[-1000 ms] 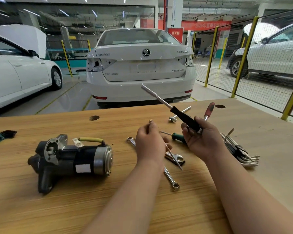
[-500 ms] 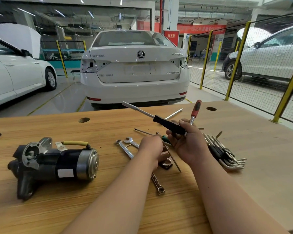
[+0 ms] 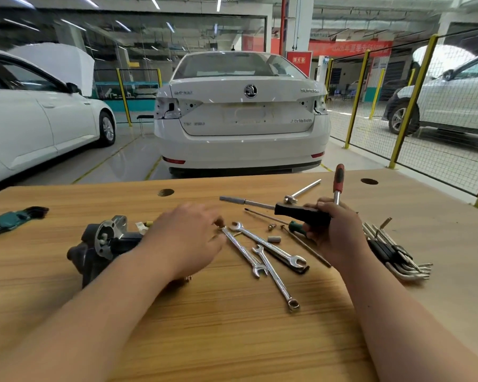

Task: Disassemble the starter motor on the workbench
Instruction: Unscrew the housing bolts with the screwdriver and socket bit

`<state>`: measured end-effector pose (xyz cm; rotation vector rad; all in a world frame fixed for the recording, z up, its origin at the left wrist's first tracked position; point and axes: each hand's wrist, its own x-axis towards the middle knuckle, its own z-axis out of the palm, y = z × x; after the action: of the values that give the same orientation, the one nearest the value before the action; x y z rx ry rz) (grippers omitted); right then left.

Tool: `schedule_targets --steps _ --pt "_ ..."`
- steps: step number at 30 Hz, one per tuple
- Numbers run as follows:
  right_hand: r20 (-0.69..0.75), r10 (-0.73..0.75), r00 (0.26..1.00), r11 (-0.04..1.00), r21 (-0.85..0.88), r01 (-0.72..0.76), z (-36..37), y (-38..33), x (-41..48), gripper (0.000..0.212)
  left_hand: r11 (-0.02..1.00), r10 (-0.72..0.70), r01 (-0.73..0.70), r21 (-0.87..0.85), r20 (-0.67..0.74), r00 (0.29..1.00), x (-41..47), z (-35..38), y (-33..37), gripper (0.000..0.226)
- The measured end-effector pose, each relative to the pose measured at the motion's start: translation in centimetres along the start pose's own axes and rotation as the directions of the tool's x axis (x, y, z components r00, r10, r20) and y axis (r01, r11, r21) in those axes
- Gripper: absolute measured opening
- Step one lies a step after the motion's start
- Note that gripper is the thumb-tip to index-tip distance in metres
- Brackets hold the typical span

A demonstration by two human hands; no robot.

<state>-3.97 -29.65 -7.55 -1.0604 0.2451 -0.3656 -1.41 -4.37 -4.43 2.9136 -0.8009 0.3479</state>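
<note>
The black starter motor (image 3: 100, 244) lies on its side at the left of the wooden workbench (image 3: 232, 326). Its silver nose faces me, and its right half is hidden behind my left hand and forearm. My left hand (image 3: 188, 238) hovers over that half with loosely bent, blurred fingers, the fingertips near the ring end of a wrench, and I see nothing in it. My right hand (image 3: 340, 232) grips the black handle of a long driver (image 3: 301, 215), held low with its metal shaft pointing left. A thin rod (image 3: 307, 246) lies on the bench beside my right hand.
Several combination wrenches (image 3: 268, 244) lie fanned out in the middle, with a small socket (image 3: 274, 239) and a green-handled screwdriver (image 3: 295, 226) nearby. A hex key set (image 3: 398, 257) lies at the right and a green key holder (image 3: 11, 219) at the far left. A red-handled tool (image 3: 338, 177) lies behind my right hand. Parked cars stand beyond the bench.
My left hand has let go of the thin rod, which now lies on the bench, and moved left over the motor. My right hand lowered the driver until it is nearly level.
</note>
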Motion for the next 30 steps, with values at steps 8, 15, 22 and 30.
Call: schedule_targets --steps 8,15,22,30 --pt "0.109 0.029 0.994 0.964 -0.265 0.001 0.4 0.7 -0.2 0.012 0.977 -0.001 -0.043 0.207 0.21 0.978 -1.8 1.2 -4.4 0.107" --pt "0.131 0.082 0.988 0.948 -0.317 -0.037 0.4 1.6 -0.2 0.013 0.992 0.035 -0.061 0.108 0.224 0.974 0.8 1.2 -5.4 0.103" --pt "0.064 0.04 0.997 0.961 -0.275 -0.021 0.4 1.7 0.3 0.01 0.947 0.121 -0.15 0.283 0.119 0.985 1.6 1.8 -6.1 0.101" --pt "0.02 0.119 0.993 0.971 -0.211 -0.112 0.9 1.9 0.1 0.01 0.979 0.008 -0.03 0.203 0.107 0.994 1.2 3.1 -6.3 0.105"
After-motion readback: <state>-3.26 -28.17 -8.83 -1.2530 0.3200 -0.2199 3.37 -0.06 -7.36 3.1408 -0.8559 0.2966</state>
